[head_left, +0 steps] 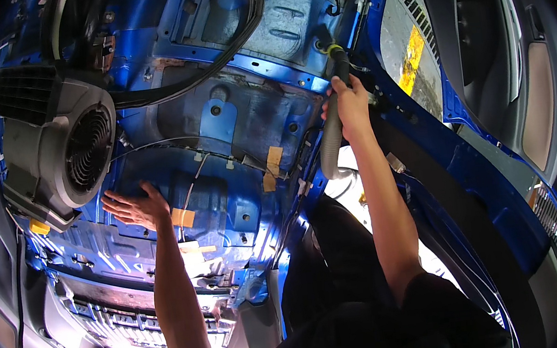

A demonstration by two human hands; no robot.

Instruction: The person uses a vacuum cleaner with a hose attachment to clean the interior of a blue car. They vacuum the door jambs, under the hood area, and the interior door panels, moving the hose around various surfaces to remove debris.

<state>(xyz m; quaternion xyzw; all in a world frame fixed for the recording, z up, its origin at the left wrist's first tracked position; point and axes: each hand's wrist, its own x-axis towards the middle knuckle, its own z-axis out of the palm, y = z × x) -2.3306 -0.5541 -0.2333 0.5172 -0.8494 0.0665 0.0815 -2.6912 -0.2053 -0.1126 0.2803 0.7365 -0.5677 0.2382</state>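
Note:
My right hand (349,107) is wrapped round a grey ribbed vacuum hose (332,142). The dark end of the hose, with a yellow ring (331,49) on it, points at the bare blue car floor (217,116) near the door sill. Over to the left, my left hand (137,207) is stretched out with its fingers apart and nothing in them. It hovers over or rests on the blue metal; which one I cannot tell. Beside its fingertips stands a grey blower (58,140) with a round slotted grille.
A thick black hose (212,70) arcs from the blower across the floor. Thin wires (192,184) and pieces of tan tape (272,168) lie on the metal. On the right, an open door (528,77) hangs beyond the blue sill (426,143). Bright light comes from the lower left.

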